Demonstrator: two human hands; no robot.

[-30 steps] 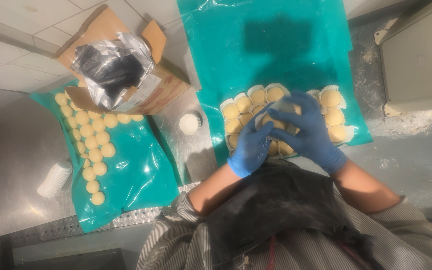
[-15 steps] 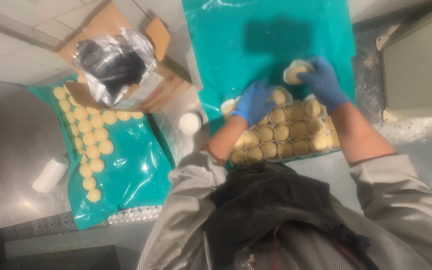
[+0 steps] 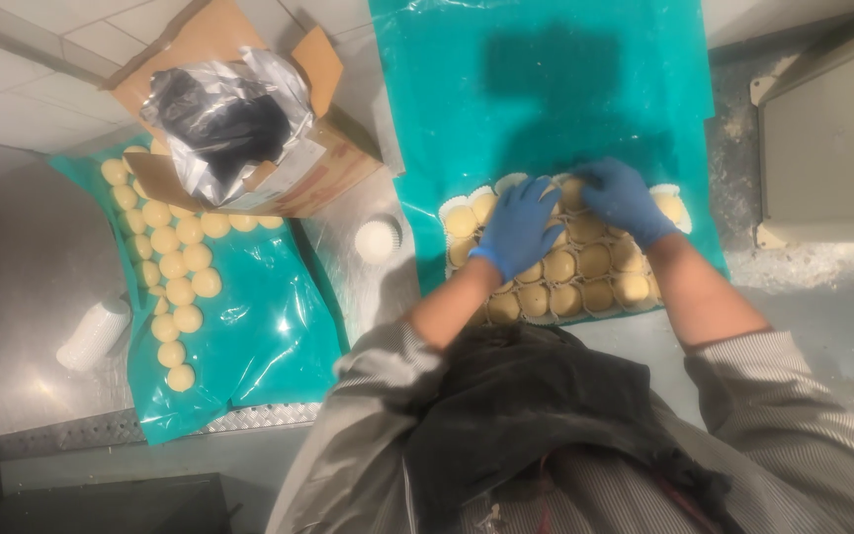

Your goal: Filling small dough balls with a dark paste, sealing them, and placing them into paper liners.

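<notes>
Both blue-gloved hands rest spread and flat, gripping nothing: the left hand (image 3: 521, 225) and right hand (image 3: 623, 199) press on pale round dough pieces in white paper cups (image 3: 565, 267), filling several rows on the near teal plastic sheet (image 3: 546, 89). Bare dough rounds (image 3: 175, 262) wait leftward on the table.

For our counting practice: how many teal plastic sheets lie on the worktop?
2. The left teal sheet lies under loose dough rounds, partly beneath the cardboard box; the right teal sheet lies under the cupped rounds. No others show.
</notes>
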